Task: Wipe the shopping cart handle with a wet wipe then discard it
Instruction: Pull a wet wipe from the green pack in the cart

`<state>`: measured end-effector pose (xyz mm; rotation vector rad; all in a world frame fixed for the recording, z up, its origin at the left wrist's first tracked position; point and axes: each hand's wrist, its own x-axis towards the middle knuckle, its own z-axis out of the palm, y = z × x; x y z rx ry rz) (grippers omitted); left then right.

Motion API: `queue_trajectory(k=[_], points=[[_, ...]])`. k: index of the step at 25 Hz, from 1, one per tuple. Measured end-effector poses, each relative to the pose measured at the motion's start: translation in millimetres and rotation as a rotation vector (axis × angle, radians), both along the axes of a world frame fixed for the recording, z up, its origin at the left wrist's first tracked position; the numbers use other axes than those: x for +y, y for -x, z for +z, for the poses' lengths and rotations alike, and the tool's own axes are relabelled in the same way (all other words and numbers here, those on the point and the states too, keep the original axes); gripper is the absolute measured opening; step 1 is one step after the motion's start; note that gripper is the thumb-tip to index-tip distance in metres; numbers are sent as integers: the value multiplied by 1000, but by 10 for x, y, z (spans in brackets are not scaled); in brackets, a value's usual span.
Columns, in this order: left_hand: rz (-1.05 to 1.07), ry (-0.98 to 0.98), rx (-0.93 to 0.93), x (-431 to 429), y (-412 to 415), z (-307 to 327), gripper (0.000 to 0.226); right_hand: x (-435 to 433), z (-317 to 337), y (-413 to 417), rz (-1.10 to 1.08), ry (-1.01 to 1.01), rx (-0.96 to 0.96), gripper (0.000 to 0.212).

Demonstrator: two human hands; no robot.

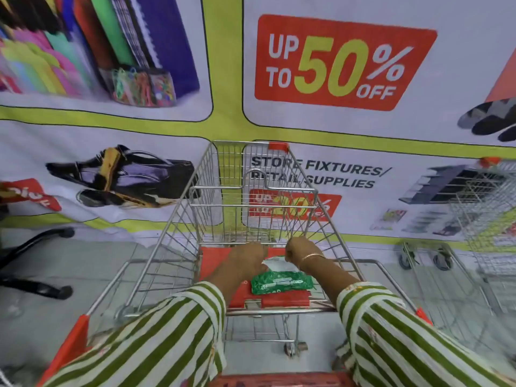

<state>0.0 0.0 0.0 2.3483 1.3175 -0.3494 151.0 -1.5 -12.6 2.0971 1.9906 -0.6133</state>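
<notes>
A green wet-wipe pack (282, 282) lies on the red seat flap (279, 301) of the wire shopping cart (178, 219). A white wet wipe (275, 264) stretches above the pack between my two hands. My left hand (245, 258) is curled at the wipe's left edge, and my right hand (303, 251), which wears a bangle, is closed on its right edge. The cart's red handle (279, 382) runs along the bottom edge, partly hidden by my striped sleeves.
A printed sale banner (343, 62) fills the wall just beyond the cart's front. A second wire cart (480, 219) stands at the right. The black wheeled base of a chair (36, 286) sits on the floor at the left.
</notes>
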Motion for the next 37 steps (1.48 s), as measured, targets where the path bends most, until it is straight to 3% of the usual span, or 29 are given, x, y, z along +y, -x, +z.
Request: queue_trajectory(k=[4, 8, 19, 22, 24, 29, 33, 37], points=[[-12, 12, -7, 44, -127, -139, 37, 107, -67, 52, 61, 74, -75, 13], [3, 29, -17, 86, -140, -250, 36, 104, -98, 92, 121, 41, -160, 21], [19, 39, 8, 97, -182, -299, 40, 135, -279, 147, 239, 68, -163, 23], [35, 39, -13, 88, -168, -306, 40, 128, -207, 140, 221, 86, -93, 22], [35, 37, -7, 88, -170, -311, 39, 123, -142, 119, 193, 82, -6, 8], [25, 15, -18, 81, -178, -310, 34, 88, -48, 24, 195, 28, 122, 34], [24, 12, -17, 74, -167, -311, 40, 87, -2, -58, 179, -27, 152, 37], [7, 24, -12, 69, -170, -297, 42, 104, 43, -101, 58, -56, 317, 38]])
